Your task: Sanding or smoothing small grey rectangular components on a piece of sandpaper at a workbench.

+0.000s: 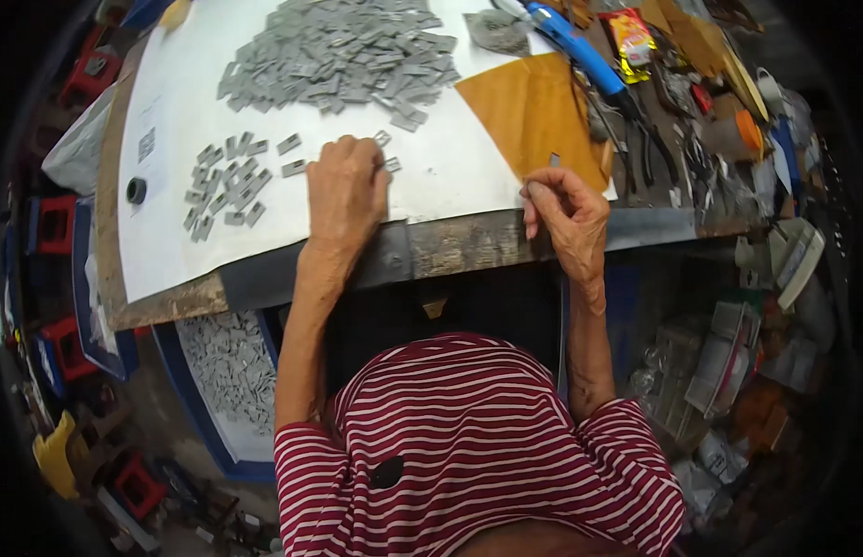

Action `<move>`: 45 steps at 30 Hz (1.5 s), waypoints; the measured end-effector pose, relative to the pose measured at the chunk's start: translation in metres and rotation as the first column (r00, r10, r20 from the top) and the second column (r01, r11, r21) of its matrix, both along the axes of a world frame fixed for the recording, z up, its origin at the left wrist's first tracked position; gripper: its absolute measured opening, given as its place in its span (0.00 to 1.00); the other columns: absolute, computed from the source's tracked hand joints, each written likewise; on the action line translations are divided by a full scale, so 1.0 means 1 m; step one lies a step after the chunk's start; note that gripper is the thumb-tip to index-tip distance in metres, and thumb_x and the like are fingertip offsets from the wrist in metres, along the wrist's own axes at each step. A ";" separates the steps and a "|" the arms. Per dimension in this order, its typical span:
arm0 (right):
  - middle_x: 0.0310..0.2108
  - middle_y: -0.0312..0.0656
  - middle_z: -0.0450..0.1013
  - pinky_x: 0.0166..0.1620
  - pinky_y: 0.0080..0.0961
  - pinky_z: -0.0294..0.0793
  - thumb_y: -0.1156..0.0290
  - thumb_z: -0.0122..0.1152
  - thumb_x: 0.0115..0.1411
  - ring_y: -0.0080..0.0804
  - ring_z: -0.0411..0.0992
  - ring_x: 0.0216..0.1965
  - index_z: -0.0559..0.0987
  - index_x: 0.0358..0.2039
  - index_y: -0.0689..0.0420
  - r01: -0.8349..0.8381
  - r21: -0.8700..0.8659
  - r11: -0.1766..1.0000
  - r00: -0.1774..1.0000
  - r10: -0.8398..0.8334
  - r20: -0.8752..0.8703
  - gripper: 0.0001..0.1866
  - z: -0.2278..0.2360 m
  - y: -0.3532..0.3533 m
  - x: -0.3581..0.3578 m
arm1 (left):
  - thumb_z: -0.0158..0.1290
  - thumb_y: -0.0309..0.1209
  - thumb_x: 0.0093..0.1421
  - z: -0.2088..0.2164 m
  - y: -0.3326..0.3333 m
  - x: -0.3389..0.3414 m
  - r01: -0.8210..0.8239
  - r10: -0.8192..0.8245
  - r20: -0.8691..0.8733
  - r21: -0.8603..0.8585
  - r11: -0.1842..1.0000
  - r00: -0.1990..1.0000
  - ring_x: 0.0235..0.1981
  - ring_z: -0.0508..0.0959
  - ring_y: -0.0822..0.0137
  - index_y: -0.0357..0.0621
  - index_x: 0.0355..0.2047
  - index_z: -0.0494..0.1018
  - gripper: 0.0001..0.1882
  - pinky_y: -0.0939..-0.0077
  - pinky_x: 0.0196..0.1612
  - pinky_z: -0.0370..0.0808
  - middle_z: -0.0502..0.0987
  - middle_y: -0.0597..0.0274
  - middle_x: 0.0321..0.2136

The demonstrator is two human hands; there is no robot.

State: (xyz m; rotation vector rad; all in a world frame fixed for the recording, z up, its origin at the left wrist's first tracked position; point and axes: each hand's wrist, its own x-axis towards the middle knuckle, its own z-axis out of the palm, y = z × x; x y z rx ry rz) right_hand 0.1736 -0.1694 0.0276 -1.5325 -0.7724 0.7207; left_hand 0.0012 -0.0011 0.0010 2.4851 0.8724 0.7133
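Observation:
On the white sheet [431,197], my left hand [346,190] rests with its fingers curled down and closed; whatever they grip is hidden beneath them. Two small flat grey pieces with a hole [391,164] lie right beside its fingertips, and two more grey pieces [293,168] lie just to its left. My right hand [572,215] is at the table's front edge, thumb and index finger pinched together. Anything between them is too small to make out. Past its fingers, one small grey piece [555,159] sits on a brown paper sheet [529,107].
A large heap of grey pieces [343,56] covers the back; a smaller scattered group [229,184] lies left, near a black ring [136,190]. Pliers [649,135], a blue-handled tool [580,46] and clutter crowd the right. Below stands a blue bin of pieces [229,367].

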 end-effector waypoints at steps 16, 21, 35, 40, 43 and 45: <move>0.27 0.49 0.67 0.31 0.32 0.68 0.80 0.53 0.50 0.47 0.68 0.30 0.72 0.30 0.65 0.070 -0.082 0.994 0.571 0.028 0.821 0.06 -0.025 0.003 0.069 | 0.55 0.22 0.43 0.003 -0.010 -0.002 0.053 -0.052 0.030 -0.033 0.998 0.998 0.31 0.69 0.58 0.41 0.26 0.69 0.08 0.67 0.33 0.62 0.68 0.59 0.25; 0.26 0.47 0.66 0.28 0.33 0.67 0.81 0.54 0.50 0.46 0.68 0.27 0.71 0.29 0.64 0.032 -0.123 0.992 0.381 0.101 0.919 0.04 -0.026 0.006 0.070 | 0.55 0.21 0.43 0.006 -0.013 -0.003 0.067 -0.067 0.033 -0.012 0.998 0.997 0.31 0.69 0.59 0.41 0.27 0.68 0.10 0.68 0.33 0.62 0.68 0.60 0.25; 0.26 0.47 0.65 0.27 0.36 0.66 0.82 0.54 0.49 0.47 0.68 0.27 0.68 0.29 0.63 -0.026 -0.209 0.977 0.306 0.207 0.929 0.06 -0.024 0.007 0.076 | 0.53 0.18 0.44 0.000 -0.016 0.000 0.081 -0.078 0.077 -0.029 0.996 0.994 0.27 0.69 0.59 0.43 0.25 0.65 0.09 0.68 0.31 0.62 0.68 0.60 0.22; 0.25 0.47 0.65 0.26 0.33 0.67 0.83 0.54 0.48 0.45 0.68 0.26 0.68 0.28 0.64 -0.056 -0.141 0.988 0.292 0.151 0.944 0.06 -0.028 0.007 0.077 | 0.51 0.18 0.45 0.002 -0.018 0.002 0.079 -0.069 0.153 -0.060 0.995 0.986 0.27 0.69 0.58 0.41 0.27 0.66 0.09 0.67 0.32 0.64 0.69 0.57 0.23; 0.24 0.47 0.65 0.26 0.33 0.67 0.83 0.53 0.48 0.45 0.68 0.26 0.68 0.28 0.64 -0.065 -0.129 0.990 0.290 0.142 0.946 0.06 -0.029 0.006 0.079 | 0.49 0.17 0.47 0.006 -0.021 0.006 0.075 -0.032 0.245 -0.170 0.983 0.969 0.27 0.70 0.59 0.38 0.28 0.67 0.07 0.69 0.31 0.66 0.69 0.55 0.24; 0.24 0.47 0.65 0.26 0.33 0.67 0.83 0.53 0.48 0.44 0.68 0.26 0.68 0.28 0.64 -0.074 -0.127 0.989 0.290 0.143 0.946 0.06 -0.031 0.007 0.081 | 0.48 0.17 0.48 0.007 -0.023 0.008 0.072 0.005 0.288 -0.259 0.963 0.958 0.26 0.70 0.60 0.37 0.29 0.68 0.07 0.70 0.30 0.67 0.69 0.55 0.24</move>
